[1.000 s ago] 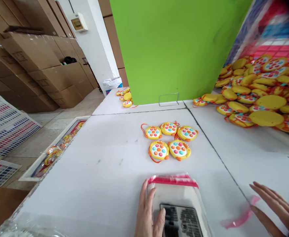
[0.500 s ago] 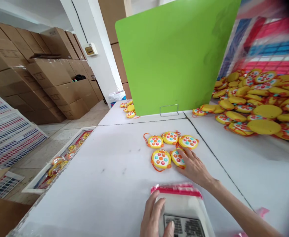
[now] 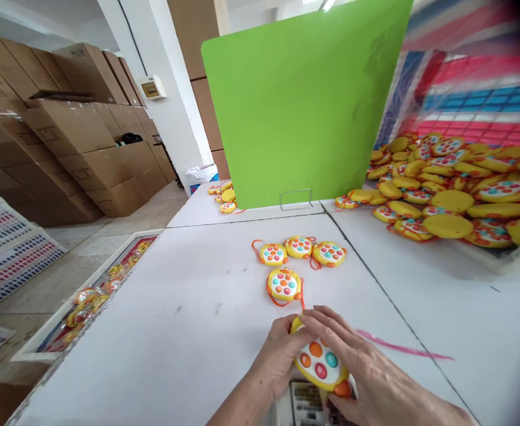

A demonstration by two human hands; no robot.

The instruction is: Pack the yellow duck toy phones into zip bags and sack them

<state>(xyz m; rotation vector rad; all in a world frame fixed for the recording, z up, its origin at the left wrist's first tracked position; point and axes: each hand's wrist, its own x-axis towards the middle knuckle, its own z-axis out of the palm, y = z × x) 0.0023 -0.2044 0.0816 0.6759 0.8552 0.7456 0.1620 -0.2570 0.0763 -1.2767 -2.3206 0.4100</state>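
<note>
Yellow duck toy (image 3: 319,362) with coloured buttons sits between the person's two hands, above the near edge of the view, its white button face turned up and tilted. The left hand (image 3: 277,355) has a narrow grip on the toy's left edge, thumb over the face. The right hand (image 3: 359,358) is also closed around it, fingers laid across the top and right side, thumb near the lower edge. An orange cord (image 3: 303,296) runs from the toy's upper edge across the tabletop (image 3: 197,269).

Beneath the toy and hands lies a clear plastic bag with a printed panel (image 3: 306,403), mostly hidden; whether the toy touches it cannot be told. A thin pink strip (image 3: 404,347) lies just beside the right hand.

Beyond the hands, four matching toys lie face up: one in front (image 3: 284,284), and a row of three (image 3: 299,247) behind it. Farther back stands a green board (image 3: 304,106) with a wire bracket (image 3: 296,199) at its foot. A large heap of the toys (image 3: 450,226) lies to its right, and a small cluster (image 3: 227,196) to its left. Cardboard boxes (image 3: 82,127) are stacked at far left.
</note>
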